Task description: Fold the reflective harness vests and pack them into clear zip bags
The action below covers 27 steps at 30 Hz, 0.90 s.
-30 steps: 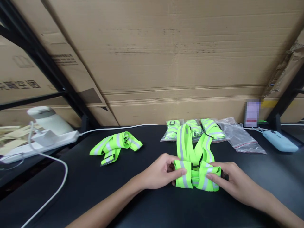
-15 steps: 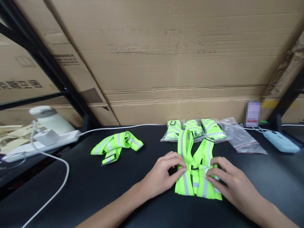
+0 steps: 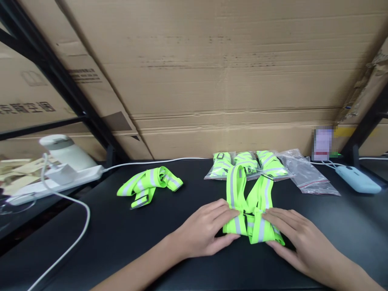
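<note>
Green harness: a fluorescent green harness (image 3: 260,226) with silver bands lies on the black surface (image 3: 206,277), its folded near end between two hands, its straps running toward the far side.
Left grip: the left hand (image 3: 209,228) spreads its fingers over the fold's left part, thumb along the near edge; whether it pinches cannot be told.
Right grip: the right hand (image 3: 298,232) mirrors it at the right part, fingers on top, thumb at the near edge; its firmness also cannot be told.
Clear bags: at the far side, a left bag (image 3: 222,162), a middle bag (image 3: 246,163) and a right bag (image 3: 270,164) each contain green strapping; just right lies a flat clear bag (image 3: 309,173) with a red line.
Loose bundle: a second green bundle (image 3: 148,182) rests well apart, to the left.
Half a second on: fingertips earlier curled on the fold now lie flatter, thumbs drop to its near edge, and that edge sits farther away.
</note>
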Available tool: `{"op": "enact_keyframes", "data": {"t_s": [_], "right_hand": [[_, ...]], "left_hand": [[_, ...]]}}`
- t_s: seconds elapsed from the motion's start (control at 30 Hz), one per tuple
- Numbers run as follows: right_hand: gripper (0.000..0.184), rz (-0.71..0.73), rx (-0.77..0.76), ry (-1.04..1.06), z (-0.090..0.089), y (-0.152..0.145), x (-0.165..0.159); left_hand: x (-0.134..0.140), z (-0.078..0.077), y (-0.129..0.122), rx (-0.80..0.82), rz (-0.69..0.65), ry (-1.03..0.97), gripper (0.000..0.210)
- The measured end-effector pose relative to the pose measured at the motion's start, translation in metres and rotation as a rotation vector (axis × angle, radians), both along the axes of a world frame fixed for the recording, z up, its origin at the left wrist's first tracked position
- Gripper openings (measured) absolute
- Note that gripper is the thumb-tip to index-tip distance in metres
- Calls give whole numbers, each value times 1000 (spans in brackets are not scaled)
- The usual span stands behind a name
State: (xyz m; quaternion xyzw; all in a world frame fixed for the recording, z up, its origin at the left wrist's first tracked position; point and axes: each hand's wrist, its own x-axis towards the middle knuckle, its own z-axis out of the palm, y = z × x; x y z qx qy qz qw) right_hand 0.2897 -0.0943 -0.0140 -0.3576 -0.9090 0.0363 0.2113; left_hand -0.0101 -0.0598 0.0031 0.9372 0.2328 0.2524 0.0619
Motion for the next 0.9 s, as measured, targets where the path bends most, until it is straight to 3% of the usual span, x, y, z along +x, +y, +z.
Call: {"op": "enact_keyframes", "data": {"t_s": [0.13, 0.23, 0.33, 0.57, 0.77, 0.9], "right_hand": [[23, -37, -273, 105, 13, 3, -5], [37, -92, -438, 195, 15, 9, -9], [42, -112, -502, 248, 11, 16, -12], [40, -72, -635, 326, 8, 20, -11], [37, -72, -566, 285, 6, 23, -13], [23, -190, -451, 269, -1, 23, -12]], "left_hand": [[5, 3, 1, -240, 34, -130, 19], [8, 1, 1, -487, 193, -107, 38], [11, -3, 0, -618, 284, -73, 45], [12, -4, -7, -421, 410, -105, 28], [10, -1, -4, -520, 290, -137, 26], [8, -5, 1, -568, 250, -192, 30]]}}
